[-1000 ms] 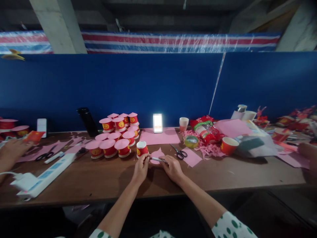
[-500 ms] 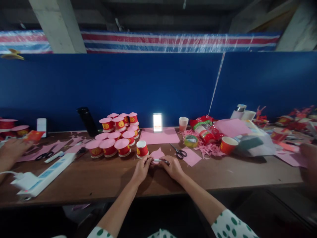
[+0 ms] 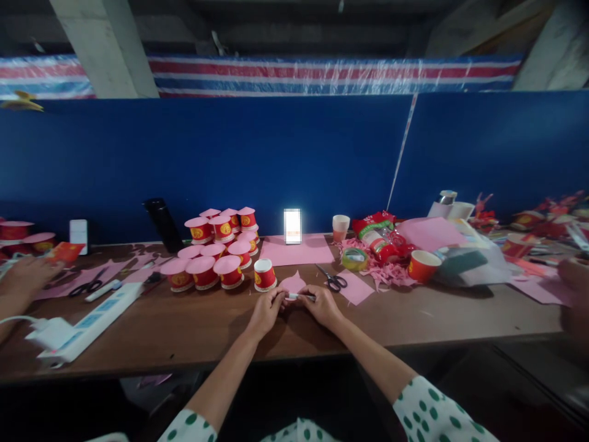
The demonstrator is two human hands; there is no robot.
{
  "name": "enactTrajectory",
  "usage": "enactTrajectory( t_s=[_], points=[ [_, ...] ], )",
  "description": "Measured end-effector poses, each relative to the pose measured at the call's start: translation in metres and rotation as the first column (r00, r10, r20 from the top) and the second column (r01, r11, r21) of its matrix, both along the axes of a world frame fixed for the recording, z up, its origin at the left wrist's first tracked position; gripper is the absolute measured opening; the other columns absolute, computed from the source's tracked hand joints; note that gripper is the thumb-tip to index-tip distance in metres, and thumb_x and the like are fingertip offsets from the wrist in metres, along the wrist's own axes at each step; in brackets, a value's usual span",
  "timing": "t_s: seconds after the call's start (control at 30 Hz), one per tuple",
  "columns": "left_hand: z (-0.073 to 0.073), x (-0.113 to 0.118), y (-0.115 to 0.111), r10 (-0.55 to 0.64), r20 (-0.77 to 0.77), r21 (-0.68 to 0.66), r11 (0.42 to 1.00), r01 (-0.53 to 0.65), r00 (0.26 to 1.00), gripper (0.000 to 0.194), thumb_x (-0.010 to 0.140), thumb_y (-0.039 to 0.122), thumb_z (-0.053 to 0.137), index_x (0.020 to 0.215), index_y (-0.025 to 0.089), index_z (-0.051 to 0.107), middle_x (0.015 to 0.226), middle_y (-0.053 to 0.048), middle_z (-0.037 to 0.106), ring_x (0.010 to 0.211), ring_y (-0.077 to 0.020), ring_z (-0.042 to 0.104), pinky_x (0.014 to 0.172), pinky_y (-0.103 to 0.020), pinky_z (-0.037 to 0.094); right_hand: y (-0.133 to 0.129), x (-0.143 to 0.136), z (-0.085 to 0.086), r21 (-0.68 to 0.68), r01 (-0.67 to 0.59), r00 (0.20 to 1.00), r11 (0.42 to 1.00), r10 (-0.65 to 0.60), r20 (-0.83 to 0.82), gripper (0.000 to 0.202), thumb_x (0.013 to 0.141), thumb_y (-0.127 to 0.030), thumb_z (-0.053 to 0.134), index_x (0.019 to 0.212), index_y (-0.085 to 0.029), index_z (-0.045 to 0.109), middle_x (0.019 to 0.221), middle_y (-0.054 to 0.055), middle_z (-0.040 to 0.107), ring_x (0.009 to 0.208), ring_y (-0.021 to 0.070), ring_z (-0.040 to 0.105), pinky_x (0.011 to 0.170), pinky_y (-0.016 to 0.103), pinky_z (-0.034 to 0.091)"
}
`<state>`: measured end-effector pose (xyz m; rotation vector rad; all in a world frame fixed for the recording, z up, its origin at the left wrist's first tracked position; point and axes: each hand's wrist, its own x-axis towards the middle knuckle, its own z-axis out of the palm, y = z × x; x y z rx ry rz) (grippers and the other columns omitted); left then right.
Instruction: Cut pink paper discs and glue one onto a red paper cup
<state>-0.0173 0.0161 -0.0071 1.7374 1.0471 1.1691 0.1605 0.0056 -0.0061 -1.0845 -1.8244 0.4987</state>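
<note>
Both my hands meet low over the table, at the near edge of a pink paper piece (image 3: 293, 282) with a pointed top. Between them lies a slim white pen-like tube (image 3: 293, 296), roughly level. My left hand (image 3: 268, 310) pinches its left end, and my right hand (image 3: 323, 305) closes round the other, where a dark tip shows. Fingers hide both ends in part, so whether a cap is on it I cannot tell. Just left of the paper stands an upside-down red paper cup (image 3: 265, 277) with a gold emblem. Black scissors (image 3: 332, 280) rest beyond my right hand.
Several red cups with pink paper tops (image 3: 201, 270) crowd the left. A white power strip (image 3: 94, 322) lies nearer. Behind are a black bottle (image 3: 162, 225) and a lit phone (image 3: 293, 226). Rightward sit tape (image 3: 354, 260) and an orange cup (image 3: 423, 266). Other people's hands (image 3: 21, 288) show at both sides.
The view has shifted slightly. My hands stay together on the pen-like tube, with a little more of its white middle showing. The cups and paper have not moved.
</note>
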Motion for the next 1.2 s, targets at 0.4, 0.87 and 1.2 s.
enactTrajectory(
  t_s=[0.4,0.87,1.2],
  points=[
    [-0.004,-0.001,0.002,0.199,-0.014,0.151,0.969,-0.195,0.980,0.041,0.080,0.039,0.048,0.113,0.016,0.049,0.102,-0.011,0.062,0.089,-0.0212,0.061,0.079,-0.036,0.046,-0.006,-0.006,0.005,0.095,0.036,0.986,0.995,-0.051,0.158,0.011,0.081,-0.023,0.053,0.085,-0.019,0.063,0.080,0.003,0.067,0.073,0.0162,0.060,0.068,0.024,0.044],
    [-0.008,-0.002,0.001,0.162,-0.118,0.092,0.984,-0.151,0.980,0.042,0.082,0.038,0.044,0.118,0.017,0.043,0.091,-0.008,0.063,0.084,-0.0205,0.061,0.075,-0.035,0.048,0.017,0.055,0.023,0.106,0.224,0.950,0.969,-0.241,0.197,0.030,0.077,-0.010,0.045,0.103,-0.019,0.056,0.095,0.005,0.065,0.083,0.0174,0.061,0.072,0.026,0.046],
    [-0.006,0.001,-0.003,0.187,-0.259,0.197,0.971,-0.138,0.948,0.039,0.082,0.035,0.044,0.117,0.020,0.047,0.095,-0.008,0.064,0.088,-0.0205,0.061,0.078,-0.034,0.048,0.059,0.092,0.030,0.248,0.591,0.532,0.767,-0.602,0.595,0.017,0.083,-0.016,0.045,0.092,-0.015,0.060,0.078,0.016,0.064,0.083,0.0276,0.058,0.065,0.033,0.042]
  ],
)
